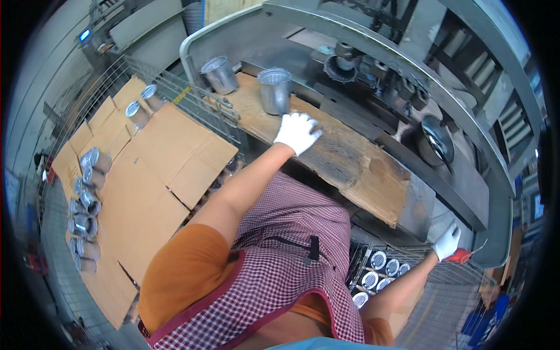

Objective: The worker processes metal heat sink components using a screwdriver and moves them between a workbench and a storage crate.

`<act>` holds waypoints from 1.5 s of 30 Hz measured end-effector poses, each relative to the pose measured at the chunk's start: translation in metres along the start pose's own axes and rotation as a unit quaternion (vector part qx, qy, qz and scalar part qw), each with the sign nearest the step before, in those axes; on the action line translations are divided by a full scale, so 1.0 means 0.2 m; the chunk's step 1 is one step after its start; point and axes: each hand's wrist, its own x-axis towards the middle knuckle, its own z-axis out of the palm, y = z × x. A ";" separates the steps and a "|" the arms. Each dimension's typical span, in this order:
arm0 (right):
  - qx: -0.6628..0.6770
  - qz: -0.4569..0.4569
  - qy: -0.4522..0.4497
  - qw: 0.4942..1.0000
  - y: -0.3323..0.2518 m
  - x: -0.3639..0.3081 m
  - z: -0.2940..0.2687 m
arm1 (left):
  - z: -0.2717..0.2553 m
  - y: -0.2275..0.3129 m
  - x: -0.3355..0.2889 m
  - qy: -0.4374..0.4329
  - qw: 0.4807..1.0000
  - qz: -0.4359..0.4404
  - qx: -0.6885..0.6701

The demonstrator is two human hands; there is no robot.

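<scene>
My left hand (pixel 297 133), in a white glove, rests on the worn wooden board (pixel 361 163) with its fingers partly spread. Just beyond its fingertips stands a silver metal cup (pixel 274 91) with a ribbed rim; whether they touch it I cannot tell. A second such cup (pixel 220 76) is farther left, at the board's far end. My right hand (pixel 447 241), also white-gloved, is at the lower right by the machine's edge, its fingers stretched forward. Beside it lies a red-handled tool (pixel 461 255) with a thin curved metal end; no grip on it shows.
A press-like machine (pixel 344 67) with a curved metal guard stands ahead, a dark round bowl (pixel 434 140) on its right. To my left, cardboard (pixel 157 157) covers a wire cage and bears several metal cups (pixel 84 224). Several round striped-looking parts (pixel 370 280) fill a wire basket below right.
</scene>
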 end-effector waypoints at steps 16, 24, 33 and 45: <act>-0.006 0.013 0.020 1.000 -0.10 -0.06 -0.05 | 0.02 0.01 0.04 0.004 1.000 0.008 0.018; -0.013 -0.016 0.046 0.999 -0.11 -0.08 -0.04 | 0.03 -0.02 0.03 0.026 0.999 0.018 0.006; -0.001 0.007 0.044 0.999 -0.15 -0.10 -0.08 | 0.02 0.04 0.04 0.096 0.995 -0.012 -0.008; 0.002 0.003 0.047 0.999 -0.14 -0.10 -0.06 | 0.02 0.01 0.05 -0.001 1.000 0.014 -0.010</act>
